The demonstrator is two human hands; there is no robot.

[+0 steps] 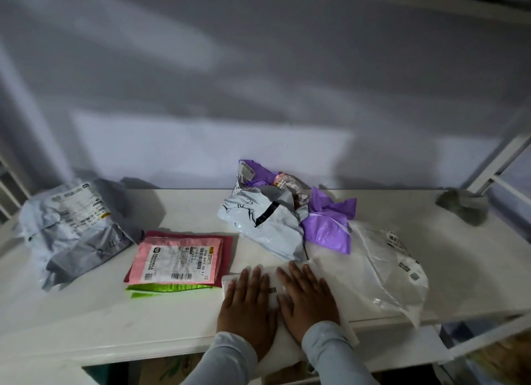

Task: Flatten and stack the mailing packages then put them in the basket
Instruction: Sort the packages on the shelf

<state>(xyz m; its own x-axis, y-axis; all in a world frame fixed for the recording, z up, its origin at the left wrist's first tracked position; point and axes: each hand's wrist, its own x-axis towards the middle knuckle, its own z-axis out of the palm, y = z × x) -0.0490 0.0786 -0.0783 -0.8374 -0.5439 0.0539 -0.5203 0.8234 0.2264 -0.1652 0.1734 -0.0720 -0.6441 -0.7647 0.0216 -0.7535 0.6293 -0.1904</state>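
A white mailer lies at the counter's near edge under the flat left hand and right hand, neither grip clenched, beside a small flattened pink stack; crumpled grey, grey-purple and clear packages remain, and no basket shows.

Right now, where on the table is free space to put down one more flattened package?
Bare table lies along the front edge, left of the left hand and below the pink stack. A smaller patch sits far right, before the grey cloth. The back centre is crowded by the crumpled purple and grey mailers.
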